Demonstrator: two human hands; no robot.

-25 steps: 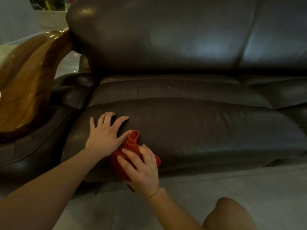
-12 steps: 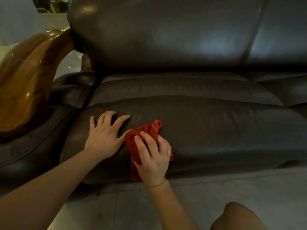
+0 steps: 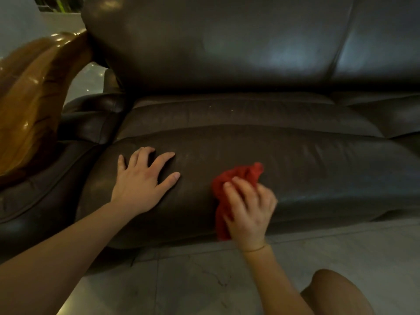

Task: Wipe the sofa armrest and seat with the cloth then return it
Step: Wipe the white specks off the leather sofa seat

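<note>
A dark brown leather sofa fills the view; its seat cushion (image 3: 306, 169) bulges toward me. The glossy wooden armrest (image 3: 29, 105) curves up at the left. My right hand (image 3: 248, 212) presses a crumpled red cloth (image 3: 238, 176) against the front of the seat cushion, with the cloth bunched under the fingers and hanging down past the palm. My left hand (image 3: 143, 178) lies flat on the cushion's left end, fingers spread, holding nothing.
The sofa's backrest (image 3: 216, 42) rises behind the seat. A second seat cushion (image 3: 395, 114) begins at the right. Pale tiled floor (image 3: 193, 280) runs below the sofa's front. My bare knee (image 3: 336, 294) shows at the bottom right.
My right hand has slid the red cloth rightward along the front of the seat, away from my left hand. The left hand has stayed planted on the cushion.
</note>
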